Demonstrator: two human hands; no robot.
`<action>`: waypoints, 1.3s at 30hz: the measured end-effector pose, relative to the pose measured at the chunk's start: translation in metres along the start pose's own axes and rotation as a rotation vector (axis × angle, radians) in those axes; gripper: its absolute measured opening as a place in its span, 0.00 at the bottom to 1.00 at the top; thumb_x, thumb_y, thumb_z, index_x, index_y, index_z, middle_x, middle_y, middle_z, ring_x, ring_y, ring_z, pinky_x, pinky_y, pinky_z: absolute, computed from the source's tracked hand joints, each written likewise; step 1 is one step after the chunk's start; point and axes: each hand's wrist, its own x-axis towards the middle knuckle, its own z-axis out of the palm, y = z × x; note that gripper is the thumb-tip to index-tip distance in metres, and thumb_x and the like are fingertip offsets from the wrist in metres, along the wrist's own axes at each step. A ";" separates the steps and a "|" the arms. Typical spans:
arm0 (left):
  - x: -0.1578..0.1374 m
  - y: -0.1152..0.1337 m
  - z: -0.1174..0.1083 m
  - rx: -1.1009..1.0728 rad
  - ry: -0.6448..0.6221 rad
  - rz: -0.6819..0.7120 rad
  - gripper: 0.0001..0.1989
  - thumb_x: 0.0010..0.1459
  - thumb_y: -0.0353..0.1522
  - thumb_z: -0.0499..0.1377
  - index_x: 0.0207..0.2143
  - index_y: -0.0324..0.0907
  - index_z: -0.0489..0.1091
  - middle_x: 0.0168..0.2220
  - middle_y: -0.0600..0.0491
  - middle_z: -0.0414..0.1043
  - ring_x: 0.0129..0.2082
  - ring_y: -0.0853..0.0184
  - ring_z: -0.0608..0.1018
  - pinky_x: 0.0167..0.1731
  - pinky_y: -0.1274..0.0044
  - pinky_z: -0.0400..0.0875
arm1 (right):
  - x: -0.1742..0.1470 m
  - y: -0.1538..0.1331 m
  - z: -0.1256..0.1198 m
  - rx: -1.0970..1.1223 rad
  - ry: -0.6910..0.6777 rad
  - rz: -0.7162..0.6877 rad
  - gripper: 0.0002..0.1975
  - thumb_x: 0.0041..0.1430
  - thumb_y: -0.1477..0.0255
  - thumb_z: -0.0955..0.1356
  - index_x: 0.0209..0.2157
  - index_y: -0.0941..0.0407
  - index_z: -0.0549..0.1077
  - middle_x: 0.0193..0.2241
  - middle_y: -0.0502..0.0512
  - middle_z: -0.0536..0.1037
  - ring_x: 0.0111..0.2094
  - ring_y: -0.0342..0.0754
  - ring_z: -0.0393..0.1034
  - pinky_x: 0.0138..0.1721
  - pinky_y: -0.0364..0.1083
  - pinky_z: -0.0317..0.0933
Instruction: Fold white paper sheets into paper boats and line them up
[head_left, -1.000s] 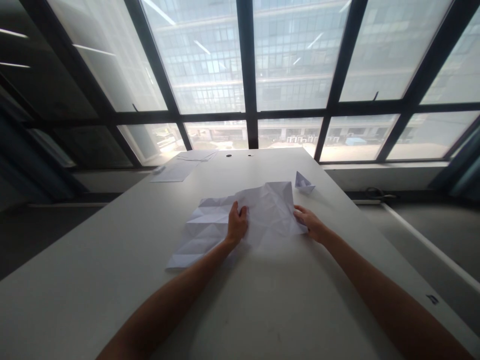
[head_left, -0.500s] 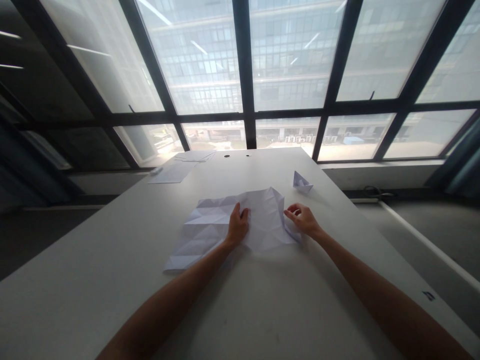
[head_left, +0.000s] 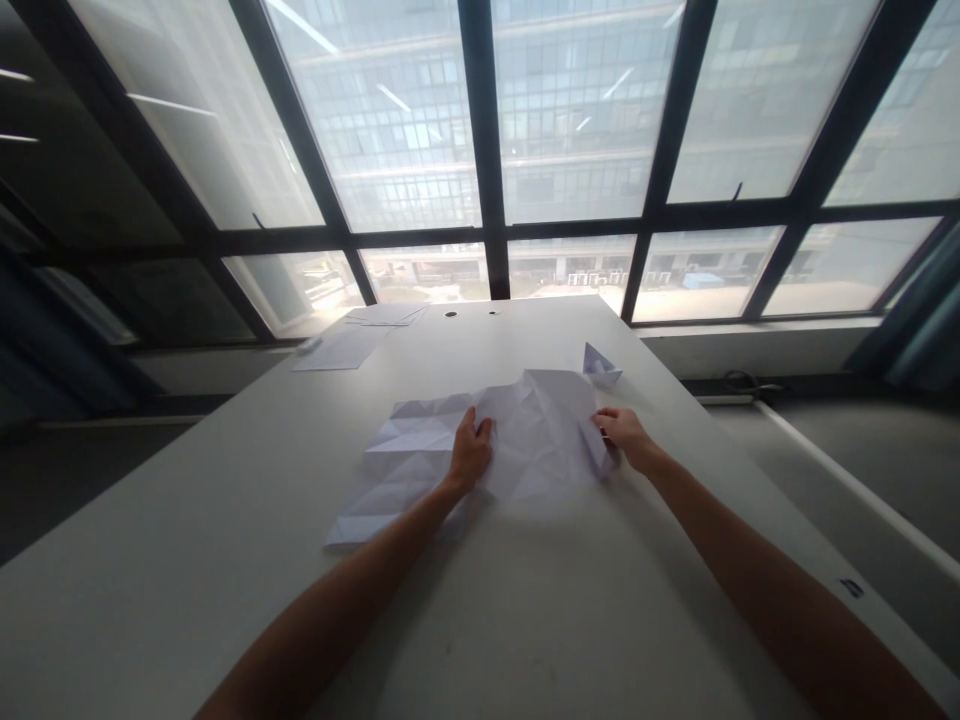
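Right hand (head_left: pixel 619 430) shifted outward, pinching paper (head_left: pixel 536 435) (creased)

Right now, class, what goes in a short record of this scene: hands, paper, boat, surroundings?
Left hand: on the creased white paper; grip unclear
Right hand: pinching the paper's right edge
Folded paper boat: just beyond the paper's far right
Flat paper sheets: white table's far left
Backdrop: dark-framed windows
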 end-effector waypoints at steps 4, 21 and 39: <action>0.003 0.008 -0.005 -0.059 -0.034 0.028 0.16 0.61 0.35 0.56 0.48 0.36 0.69 0.45 0.42 0.75 0.44 0.59 0.77 0.47 0.70 0.70 | 0.011 0.003 -0.026 0.077 0.060 0.067 0.06 0.50 0.70 0.66 0.29 0.59 0.72 0.20 0.52 0.73 0.19 0.44 0.66 0.21 0.42 0.61; -0.024 0.042 -0.117 -0.392 -0.476 -0.338 0.24 0.49 0.38 0.68 0.48 0.41 0.71 0.38 0.51 0.73 0.33 0.68 0.76 0.31 0.78 0.71 | -0.006 -0.016 -0.011 0.103 -0.170 -0.135 0.18 0.50 0.57 0.70 0.34 0.58 0.74 0.23 0.52 0.76 0.20 0.44 0.65 0.18 0.40 0.54; -0.066 -0.006 -0.257 0.016 -0.192 -0.395 0.16 0.50 0.35 0.59 0.40 0.37 0.76 0.36 0.50 0.75 0.29 0.66 0.77 0.31 0.73 0.76 | 0.095 -0.173 0.247 -0.171 -0.580 -0.497 0.06 0.48 0.74 0.75 0.30 0.60 0.82 0.26 0.55 0.81 0.29 0.47 0.72 0.32 0.42 0.64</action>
